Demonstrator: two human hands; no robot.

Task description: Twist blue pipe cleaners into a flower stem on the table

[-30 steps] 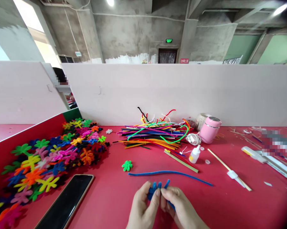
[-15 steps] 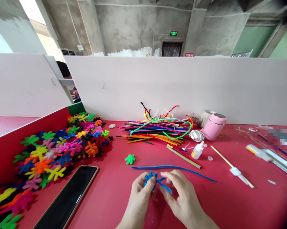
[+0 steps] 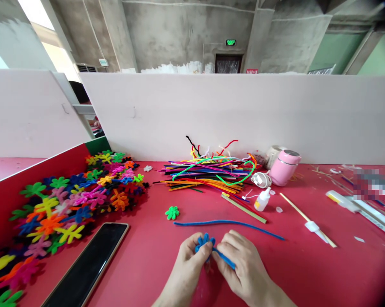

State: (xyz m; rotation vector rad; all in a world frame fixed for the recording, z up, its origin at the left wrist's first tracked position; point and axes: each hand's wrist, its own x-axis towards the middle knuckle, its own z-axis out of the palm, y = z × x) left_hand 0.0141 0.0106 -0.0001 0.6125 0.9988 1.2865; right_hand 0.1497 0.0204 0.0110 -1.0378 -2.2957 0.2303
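My left hand (image 3: pixel 186 266) pinches a small blue flower (image 3: pixel 204 243) made of fuzzy wire, low in the middle of the view. My right hand (image 3: pixel 243 266) is closed on the blue stem (image 3: pixel 224 257) that runs out of that flower toward the right. Both hands hover just above the red table (image 3: pixel 307 273). A long blue pipe cleaner (image 3: pixel 227 224) lies flat just beyond the hands. A small green flower (image 3: pixel 172 212) rests to the left of it.
A heap of coloured fuzzy flowers (image 3: pixel 67 204) fills the left side. A phone (image 3: pixel 86 266) lies face up near the front left. Behind are a pile of pipe cleaners (image 3: pixel 208 172), a pink jar (image 3: pixel 284 167), a glue bottle (image 3: pixel 262 199) and a wooden stick (image 3: pixel 307 219).
My right hand opened its fingers around the stem half a second ago and has closed on it again. The flower stays in my left hand. The view has shifted slightly.
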